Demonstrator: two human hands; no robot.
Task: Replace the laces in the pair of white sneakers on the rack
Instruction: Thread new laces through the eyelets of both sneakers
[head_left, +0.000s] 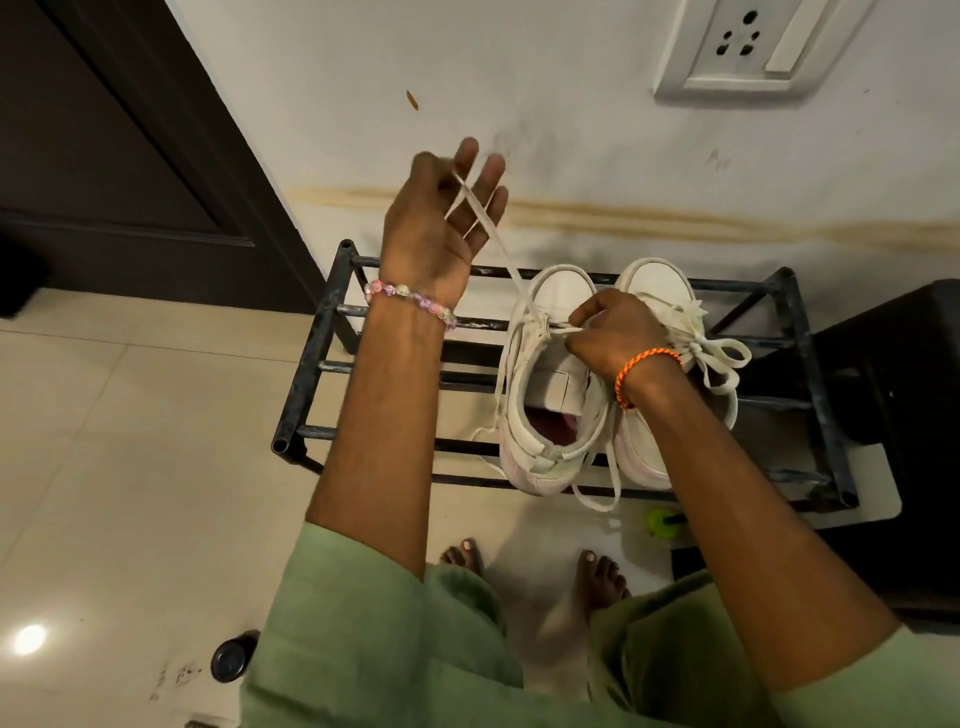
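- Your left hand (441, 218) pinches the lace (511, 265); your right hand (613, 332) grips the left shoe (545, 384).
- You are pulling laces out.
- Next, pull gently.

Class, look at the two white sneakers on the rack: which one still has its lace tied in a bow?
The right sneaker, nearer the dark cabinet: its bow is intact. The left sneaker has its lace loose, drawn up by the left hand.
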